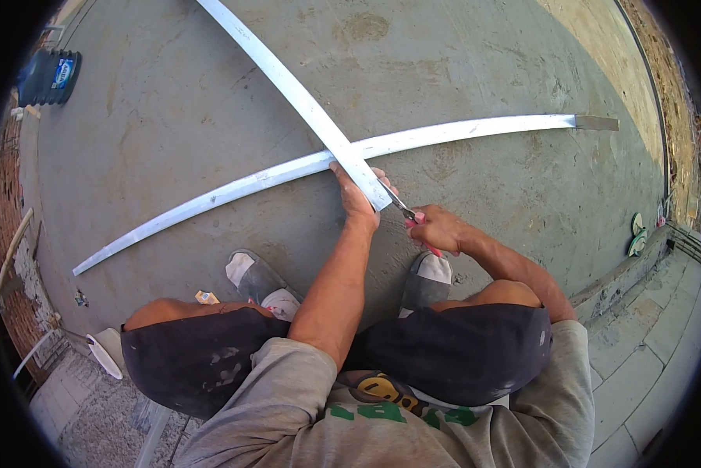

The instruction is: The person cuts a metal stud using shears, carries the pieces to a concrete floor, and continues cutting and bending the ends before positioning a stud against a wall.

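Note:
My left hand (356, 198) is wrapped around the near end of a long silvery metal channel (294, 95), which runs away toward the upper left. In my right hand (444, 230) is a pair of tin snips (406, 210) with red handles, my fingers closed round the grips. The blades of the snips lie at the right edge of the channel, close to its end. A second metal channel (467, 131) crosses beneath the first and lies across the concrete floor.
A blue water jug (50, 78) lies at the far left. Sandals (638, 235) rest by the right-hand ledge. My shoes (427, 282) are on the floor below the channels, with a small yellowish packet (207, 297) near my left leg. Brickwork (5, 191) borders the left side.

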A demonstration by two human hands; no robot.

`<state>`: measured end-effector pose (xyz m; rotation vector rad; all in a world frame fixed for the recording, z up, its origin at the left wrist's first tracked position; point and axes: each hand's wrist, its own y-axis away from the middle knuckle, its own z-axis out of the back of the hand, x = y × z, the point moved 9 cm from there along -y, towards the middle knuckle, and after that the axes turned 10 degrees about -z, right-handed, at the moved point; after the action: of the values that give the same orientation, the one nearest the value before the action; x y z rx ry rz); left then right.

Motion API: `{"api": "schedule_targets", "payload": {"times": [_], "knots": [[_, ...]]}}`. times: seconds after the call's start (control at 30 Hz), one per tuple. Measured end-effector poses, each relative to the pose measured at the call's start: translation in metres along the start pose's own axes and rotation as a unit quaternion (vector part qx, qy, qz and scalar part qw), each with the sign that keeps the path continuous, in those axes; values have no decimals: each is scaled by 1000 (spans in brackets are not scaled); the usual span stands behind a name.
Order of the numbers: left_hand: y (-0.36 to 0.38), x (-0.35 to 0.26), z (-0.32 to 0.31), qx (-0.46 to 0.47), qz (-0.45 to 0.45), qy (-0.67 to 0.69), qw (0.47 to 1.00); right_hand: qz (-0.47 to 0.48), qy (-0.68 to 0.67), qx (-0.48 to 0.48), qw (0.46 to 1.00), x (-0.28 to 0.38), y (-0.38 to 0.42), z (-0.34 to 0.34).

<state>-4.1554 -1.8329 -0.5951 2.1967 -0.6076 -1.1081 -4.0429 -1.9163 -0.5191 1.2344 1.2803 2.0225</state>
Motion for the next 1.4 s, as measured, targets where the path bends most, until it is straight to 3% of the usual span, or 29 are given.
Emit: {"api": "schedule_targets", "payload": {"times": [0.4,0.5,0.6,0.7,0.8,0.87,1.0,1.1,1.2,1.3,1.4], "knots": [[11,-17,-2,-48,-26,-76,996,-82,132,-45,987,20,17,4],[9,-17,-3,-45,-29,-87,995,-28,121,-161,979,11,9,4],[7,-16,-4,-38,-25,-76,996,-7,129,-136,982,11,3,4],[5,-13,-4,-18,-16,-50,998,-82,61,8,995,8,13,1],[4,-11,-2,-15,-12,-36,999,-96,12,67,993,6,16,-5],[5,-13,-2,-16,-21,-50,998,-101,16,57,993,6,15,-5],[3,-9,-1,-23,-4,-38,999,-25,95,-72,993,5,5,4],[8,-13,-3,-41,-4,-52,998,49,209,-234,948,2,3,6],[9,-15,-3,-43,-7,-64,997,-97,207,-51,972,20,18,8],[11,-14,-2,-45,-7,-75,996,-116,146,-14,982,4,7,0],[11,-15,-4,-39,-4,-61,997,-52,49,-48,996,15,17,3]]}}
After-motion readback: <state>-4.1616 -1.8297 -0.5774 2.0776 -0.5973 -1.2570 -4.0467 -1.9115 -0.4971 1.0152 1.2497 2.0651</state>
